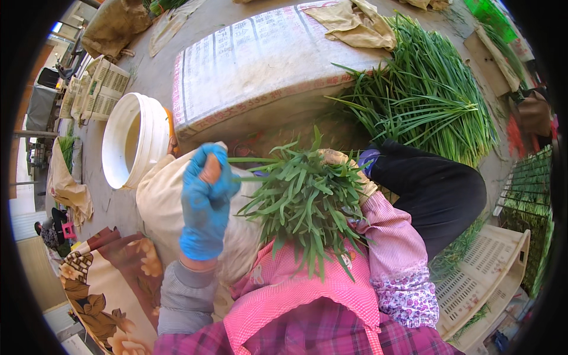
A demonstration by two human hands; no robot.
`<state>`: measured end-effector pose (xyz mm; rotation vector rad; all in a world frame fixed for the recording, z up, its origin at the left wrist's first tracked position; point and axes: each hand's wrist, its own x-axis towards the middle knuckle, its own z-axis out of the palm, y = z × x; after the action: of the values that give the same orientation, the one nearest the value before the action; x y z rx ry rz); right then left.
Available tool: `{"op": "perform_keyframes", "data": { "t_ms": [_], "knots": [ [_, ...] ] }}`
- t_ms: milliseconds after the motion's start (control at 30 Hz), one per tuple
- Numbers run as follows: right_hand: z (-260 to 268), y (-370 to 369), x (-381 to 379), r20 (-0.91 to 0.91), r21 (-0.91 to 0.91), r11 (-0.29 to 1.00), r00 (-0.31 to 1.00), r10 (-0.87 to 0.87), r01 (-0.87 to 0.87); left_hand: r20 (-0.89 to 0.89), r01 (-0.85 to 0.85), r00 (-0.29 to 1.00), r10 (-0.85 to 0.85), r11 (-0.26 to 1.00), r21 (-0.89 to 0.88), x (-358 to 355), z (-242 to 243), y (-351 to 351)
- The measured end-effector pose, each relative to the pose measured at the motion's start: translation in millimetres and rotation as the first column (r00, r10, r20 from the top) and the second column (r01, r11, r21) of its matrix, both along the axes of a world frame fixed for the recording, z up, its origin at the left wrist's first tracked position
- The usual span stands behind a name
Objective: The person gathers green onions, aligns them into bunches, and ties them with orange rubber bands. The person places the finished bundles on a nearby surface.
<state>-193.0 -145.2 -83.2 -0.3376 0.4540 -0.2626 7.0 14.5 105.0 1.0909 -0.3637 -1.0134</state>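
Observation:
A thick bunch of green garlic chives [306, 195] is held over my lap, its leaf tips fanned towards me. Around its far right side curls my right hand [355, 171] in a soiled tan glove; the leaves hide part of the fingers. My left hand [208, 195], in a blue disposable glove with the thumb tip bare, is closed beside the bunch. A few long green blades [250, 160] run from its fingers to the leaves. Beneath the bunch is a pink checked apron [306, 288]. A large pile of chives [435, 102] lies ahead on the right.
A low block [266, 57] wrapped in printed white sacking stands ahead, a tan cloth [355, 22] on its corner. To the left is a white plastic bucket [137, 142]. Plastic crates [479, 270] sit at right and more crates [102, 88] far left. A floral blanket [111, 293] lies near left.

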Motion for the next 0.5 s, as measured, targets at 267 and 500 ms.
{"op": "perform_keyframes", "data": {
  "t_ms": [267, 500],
  "knots": [
    [5.3, 5.5, 2.5, -0.022, -0.02, 0.999, 0.999, -0.05, 0.049, 0.537, -0.102, 0.84, 0.08, 0.995, 0.013, 20.4, 3.5, -5.9],
    [21.2, 8.4, 6.7, -0.034, 0.004, 0.998, 0.997, -0.065, 0.065, 0.855, 0.293, 0.456, -0.246, 0.949, 0.117, -25.8, 35.9, -22.5]
  ]
}}
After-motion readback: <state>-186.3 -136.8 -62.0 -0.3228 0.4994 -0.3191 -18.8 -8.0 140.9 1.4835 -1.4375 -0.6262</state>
